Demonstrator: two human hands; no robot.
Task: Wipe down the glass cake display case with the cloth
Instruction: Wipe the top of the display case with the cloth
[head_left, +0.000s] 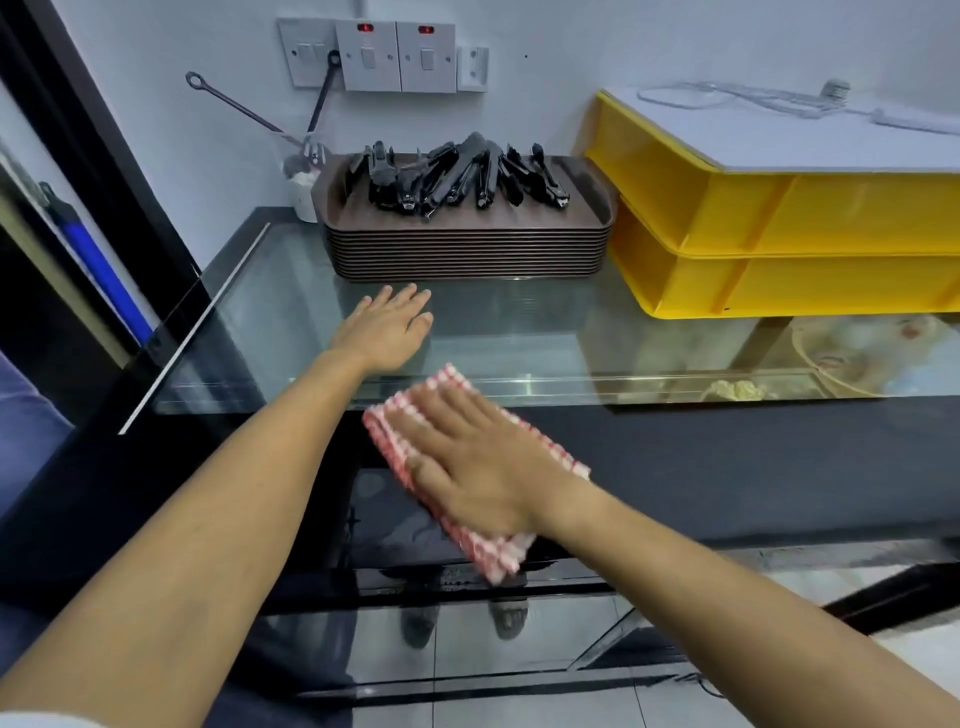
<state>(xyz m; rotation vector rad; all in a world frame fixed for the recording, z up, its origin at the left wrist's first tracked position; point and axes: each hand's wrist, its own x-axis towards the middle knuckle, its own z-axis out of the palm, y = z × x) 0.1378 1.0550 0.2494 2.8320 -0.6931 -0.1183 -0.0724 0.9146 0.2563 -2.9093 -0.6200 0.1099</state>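
Note:
The glass display case runs across the view, with a flat glass top and a dark front pane below it. A folded red-and-white checked cloth lies against the upper front of the case. My right hand presses flat on the cloth with straight fingers. My left hand rests palm down on the glass top, fingers spread, just in front of the tray stack. Cake shapes show dimly through the glass at the right.
A stack of brown trays with several black tongs stands at the back of the glass top. Two yellow crates sit at the right under a white board. Wall switches are behind. A white cup holds utensils.

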